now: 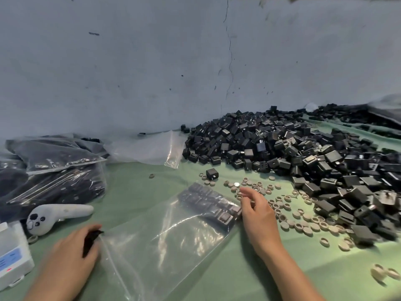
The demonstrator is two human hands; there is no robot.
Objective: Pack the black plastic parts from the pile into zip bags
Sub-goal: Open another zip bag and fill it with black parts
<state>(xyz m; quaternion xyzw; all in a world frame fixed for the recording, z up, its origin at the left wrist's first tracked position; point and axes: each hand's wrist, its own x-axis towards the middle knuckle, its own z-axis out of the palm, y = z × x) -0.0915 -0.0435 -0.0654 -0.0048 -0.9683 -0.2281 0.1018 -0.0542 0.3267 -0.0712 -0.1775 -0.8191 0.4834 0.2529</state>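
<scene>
A big pile of black plastic parts (282,148) covers the right half of the green table. In front of me lies a clear zip bag (169,242), flat, with several black parts (208,203) gathered in its far end. My left hand (71,253) rests at the bag's near left corner and grips a black marker-like object (90,241). My right hand (258,211) hovers beside the bag's right edge, fingers loosely bent, holding nothing. One single black part (211,173) sits apart from the pile.
Filled zip bags (54,170) are stacked at the left, an empty clear bag (152,148) behind them. Several beige round rings (293,216) are scattered on the cloth. A white controller (58,213) and a white box (13,255) lie at near left. A blue wall stands behind.
</scene>
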